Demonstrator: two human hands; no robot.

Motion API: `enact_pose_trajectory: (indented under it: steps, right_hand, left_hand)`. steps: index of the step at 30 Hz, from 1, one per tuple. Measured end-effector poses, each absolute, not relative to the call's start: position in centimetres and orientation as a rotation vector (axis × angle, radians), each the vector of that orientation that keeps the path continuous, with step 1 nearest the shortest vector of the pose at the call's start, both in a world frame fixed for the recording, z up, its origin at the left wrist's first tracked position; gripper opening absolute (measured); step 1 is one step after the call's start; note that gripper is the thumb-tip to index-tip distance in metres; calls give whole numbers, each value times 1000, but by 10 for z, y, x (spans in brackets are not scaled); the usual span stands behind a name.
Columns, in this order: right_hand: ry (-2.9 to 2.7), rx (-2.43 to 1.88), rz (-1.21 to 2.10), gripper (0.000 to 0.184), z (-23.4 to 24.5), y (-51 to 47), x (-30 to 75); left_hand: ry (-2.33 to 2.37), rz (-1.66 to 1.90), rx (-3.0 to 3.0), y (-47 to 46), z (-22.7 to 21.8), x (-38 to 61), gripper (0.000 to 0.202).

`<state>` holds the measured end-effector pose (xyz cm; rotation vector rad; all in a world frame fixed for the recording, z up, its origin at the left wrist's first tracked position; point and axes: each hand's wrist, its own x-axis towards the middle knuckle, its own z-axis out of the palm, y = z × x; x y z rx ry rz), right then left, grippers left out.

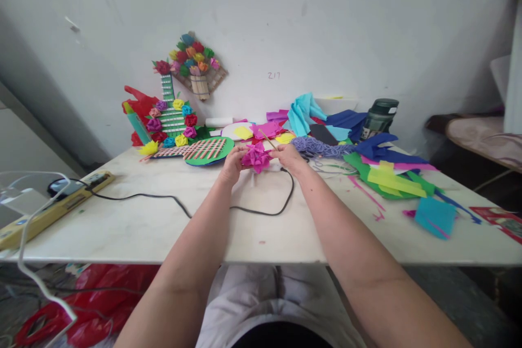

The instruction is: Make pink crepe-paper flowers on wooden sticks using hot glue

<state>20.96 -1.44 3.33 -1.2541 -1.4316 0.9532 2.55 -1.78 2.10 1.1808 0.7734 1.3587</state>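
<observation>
A: Where is the pink paper flower (256, 158)?
B: Between the two hands, over the middle of the worktop (142, 234). I can't tell whether it rests on anything beneath.
A: What is the left hand (234, 164) doing?
B: Pinching the flower's left edge, fingers closed on the petals.
A: And the right hand (289, 156)?
B: It grips a thin stick (267, 139) that slants up and to the left, its fingertips at the flower's right edge.
A: What lies around them?
B: A green oval piece (209, 151) crossed with pink strips is near the left hand. Purple yarn (322, 148) lies beyond the right hand, with a dark bottle (380, 118) farther back. A black cable (261, 213) curves across in front.
</observation>
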Motion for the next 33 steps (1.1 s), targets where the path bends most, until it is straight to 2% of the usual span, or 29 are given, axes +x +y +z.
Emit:
enact_pose_trajectory:
  steps: [10, 23, 30, 33]
  right_hand:
    - [-1393, -1221, 916, 23, 34, -13, 211]
    - [-1412, -1163, 967, 18, 38, -17, 213]
    - [-1416, -1158, 949, 15, 34, -13, 212]
    - [-1443, -1142, 939, 15, 32, -11, 213]
  left_hand:
    - [840, 1404, 1121, -11, 19, 25, 31]
    - [782, 1256, 1205, -14, 17, 19, 53]
    - [720, 1197, 1313, -13, 14, 16, 60]
    - [713, 1147, 1329, -15, 16, 16, 57]
